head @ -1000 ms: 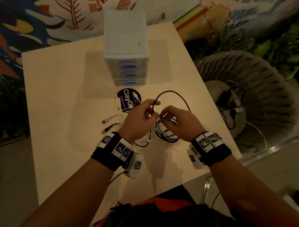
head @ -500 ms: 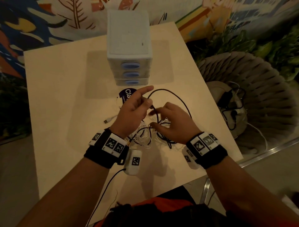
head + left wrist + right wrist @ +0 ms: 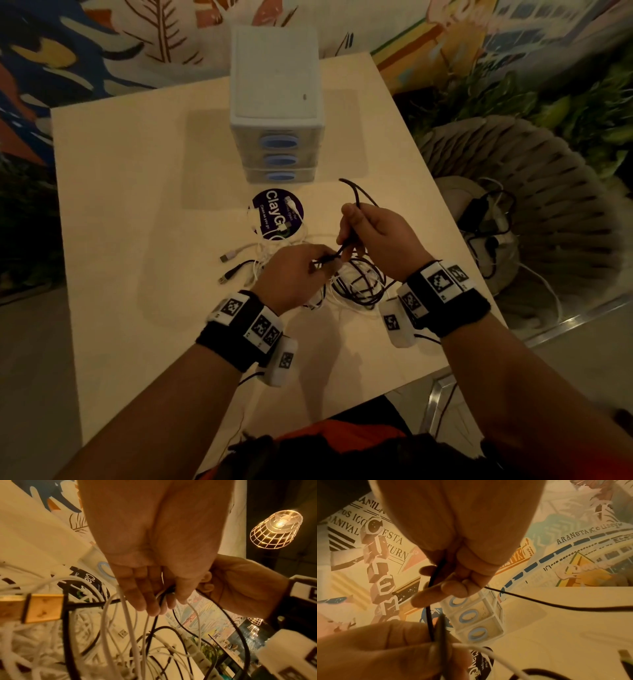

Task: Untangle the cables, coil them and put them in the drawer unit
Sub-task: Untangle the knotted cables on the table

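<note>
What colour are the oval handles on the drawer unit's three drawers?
Blue ovals on the pale drawer unit; the handles show best in the head view.

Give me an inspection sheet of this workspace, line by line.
Surface: pale wooden table, dimly lit.
Job's things: drawer unit at the far edge, all three drawers closed.
Clutter: round purple sticker in front of the unit.
Grippers: left hand pinches the black cable low; right hand grips it higher.
Cables: white cables and black ones tangled under the hands; nothing coiled yet.
Surroundings: wicker chair at right holding more cables; painted wall behind.
</note>
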Demonstrator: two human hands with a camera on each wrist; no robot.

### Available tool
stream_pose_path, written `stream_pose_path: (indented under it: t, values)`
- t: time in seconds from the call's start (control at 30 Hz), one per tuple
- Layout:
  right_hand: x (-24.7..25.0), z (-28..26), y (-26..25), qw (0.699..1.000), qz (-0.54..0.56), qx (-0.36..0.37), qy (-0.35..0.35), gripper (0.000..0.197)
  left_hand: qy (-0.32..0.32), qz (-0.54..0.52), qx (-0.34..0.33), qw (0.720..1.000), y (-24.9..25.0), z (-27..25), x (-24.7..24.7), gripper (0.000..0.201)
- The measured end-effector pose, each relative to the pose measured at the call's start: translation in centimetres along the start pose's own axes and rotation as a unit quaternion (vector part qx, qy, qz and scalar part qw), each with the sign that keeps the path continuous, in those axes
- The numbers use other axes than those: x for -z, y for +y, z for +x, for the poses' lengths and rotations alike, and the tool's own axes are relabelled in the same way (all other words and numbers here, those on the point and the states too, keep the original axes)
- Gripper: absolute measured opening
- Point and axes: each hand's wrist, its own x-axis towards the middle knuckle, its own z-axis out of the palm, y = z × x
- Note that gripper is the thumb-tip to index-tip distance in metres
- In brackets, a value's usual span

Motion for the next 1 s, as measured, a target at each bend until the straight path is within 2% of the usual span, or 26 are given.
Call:
stream_pose_path:
  t: [0.17, 0.27, 0.33, 0.4, 0.47, 0.53, 0.67, 0.77, 0.87, 1.0]
  values:
    - [-0.1, -0.5, 1.0, 0.989, 0.132, -0.024, 0.053, 0.038, -0.012, 0.077, 0.011, 0.997, -1.2, 0.1, 0.2, 0.034]
    - [-0.1, -0.7, 1.4, 0.983, 0.177, -0.037, 0.040, 0.019, -0.027, 0.106, 0.009, 0.994, -1.1, 0.2, 0.6, 0.041]
    - [-0.2, -1.0, 1.7, 0.992, 0.122, -0.032, -0.009, 0.016, -0.034, 0.121, 0.000, 0.992, -1.0, 0.2, 0.7, 0.042]
    - [-0.6, -1.2, 1.9, 0.998, 0.021, -0.028, -0.053, 0.015, -0.046, 0.145, -0.004, 0.988, -0.9, 0.3, 0.6, 0.040]
    - [-1.0, -1.3, 1.8, 0.994, -0.082, -0.030, -0.062, 0.009, -0.053, 0.154, -0.002, 0.987, -0.7, 0.2, 0.5, 0.039]
    - [-1.0, -1.0, 1.8, 0.989, -0.130, -0.035, -0.059, 0.008, -0.043, 0.144, 0.000, 0.989, -0.6, 0.1, 0.4, 0.031]
    - [-0.4, -0.7, 1.7, 0.994, -0.098, -0.024, -0.048, 0.007, -0.001, 0.115, 0.008, 0.993, -0.8, -0.2, 0.8, 0.022]
    - [0.3, -0.8, 1.8, 0.996, -0.079, -0.020, -0.039, 0.008, -0.017, 0.100, 0.030, 0.994, -1.6, -0.1, 1.1, 0.027]
    - [0.9, -1.0, 1.9, 1.000, -0.025, -0.018, 0.004, 0.007, -0.033, 0.079, 0.048, 0.995, -2.5, -0.1, 1.3, 0.028]
    - [1.2, -1.2, 1.8, 0.998, 0.014, -0.022, 0.060, 0.008, -0.024, 0.017, 0.048, 0.998, -3.3, -0.4, 1.5, 0.029]
